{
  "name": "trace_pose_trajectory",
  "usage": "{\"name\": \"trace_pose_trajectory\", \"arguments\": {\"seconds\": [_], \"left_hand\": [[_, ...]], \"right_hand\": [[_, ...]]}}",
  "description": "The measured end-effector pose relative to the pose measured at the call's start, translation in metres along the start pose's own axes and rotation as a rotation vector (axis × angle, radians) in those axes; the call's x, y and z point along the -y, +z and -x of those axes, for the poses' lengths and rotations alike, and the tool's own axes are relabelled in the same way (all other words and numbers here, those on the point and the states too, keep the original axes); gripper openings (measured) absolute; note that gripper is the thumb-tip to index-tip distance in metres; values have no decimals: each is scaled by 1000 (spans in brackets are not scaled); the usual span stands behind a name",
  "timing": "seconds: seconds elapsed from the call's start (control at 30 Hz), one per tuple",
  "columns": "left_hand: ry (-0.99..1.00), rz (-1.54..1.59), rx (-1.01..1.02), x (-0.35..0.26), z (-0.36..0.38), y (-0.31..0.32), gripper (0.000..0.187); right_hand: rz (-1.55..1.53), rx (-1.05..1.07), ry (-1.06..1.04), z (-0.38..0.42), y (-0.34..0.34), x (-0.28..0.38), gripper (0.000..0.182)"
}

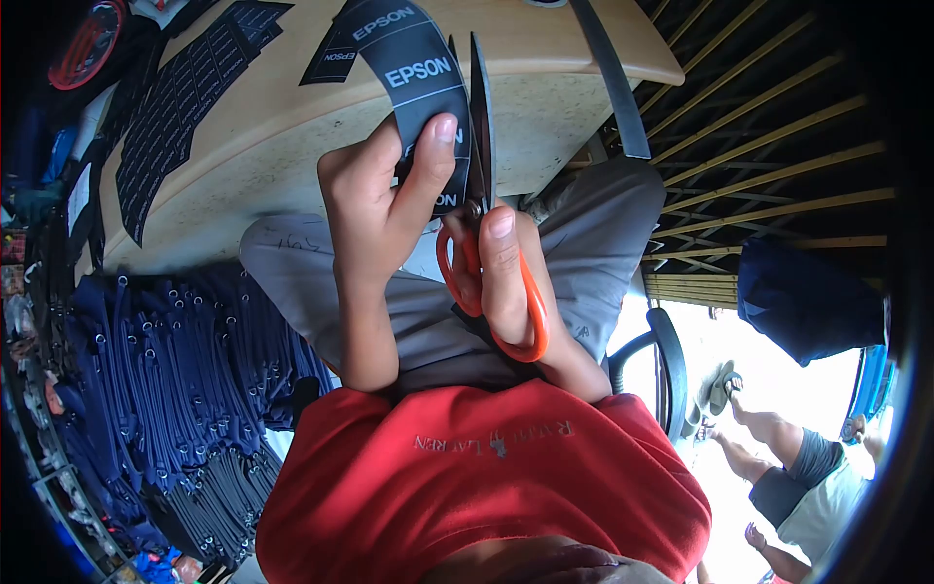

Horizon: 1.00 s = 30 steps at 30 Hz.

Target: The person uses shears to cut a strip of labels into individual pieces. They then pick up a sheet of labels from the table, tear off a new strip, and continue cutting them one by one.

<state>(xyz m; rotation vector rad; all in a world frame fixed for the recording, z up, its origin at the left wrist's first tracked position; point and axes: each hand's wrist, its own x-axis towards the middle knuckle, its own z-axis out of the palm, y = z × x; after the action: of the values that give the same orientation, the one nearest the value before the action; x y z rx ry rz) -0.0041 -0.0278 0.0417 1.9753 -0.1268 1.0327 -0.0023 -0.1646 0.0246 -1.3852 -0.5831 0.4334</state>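
Observation:
My left hand (375, 200) pinches a dark grey strip of EPSON labels (420, 73) between thumb and fingers, holding it upright over my lap. The strip's upper end curls to the left. In my right hand (506, 268) is a pair of scissors (482, 127), its orange handles looped round my thumb and fingers. The blades point up and stand slightly apart, right along the strip's right edge. Part of the rear blade is hidden behind the strip.
On the wooden table (545, 49) lie dark printed label sheets (185, 107), a small EPSON piece (326, 63) and a long metal ruler (613, 83). Dark blue straps (185, 370) with rings hang at the left. Slatted metal gate (769, 146) and another person (808, 477) are at the right.

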Motion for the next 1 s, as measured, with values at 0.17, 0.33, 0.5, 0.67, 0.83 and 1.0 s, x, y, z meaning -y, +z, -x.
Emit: {"name": "trace_pose_trajectory", "arguments": {"seconds": [0.17,0.33,0.5,0.67,0.83,1.0], "left_hand": [[-9,-16,4,-1,1,-1,13],[-5,-21,11,-3,0,-1,14],[8,-28,14,-4,0,-1,14],[12,-30,18,-5,1,-2,13],[11,-19,15,-5,2,-2,14],[-11,-6,24,-4,2,-2,13]], "right_hand": [[21,-5,-9,0,1,2,69],[39,-17,-5,0,1,3,70],[55,-40,13,1,1,4,71],[66,-45,19,2,2,6,71],[-4,-20,3,5,-2,4,53],[-20,-17,10,5,-3,4,53]]}}
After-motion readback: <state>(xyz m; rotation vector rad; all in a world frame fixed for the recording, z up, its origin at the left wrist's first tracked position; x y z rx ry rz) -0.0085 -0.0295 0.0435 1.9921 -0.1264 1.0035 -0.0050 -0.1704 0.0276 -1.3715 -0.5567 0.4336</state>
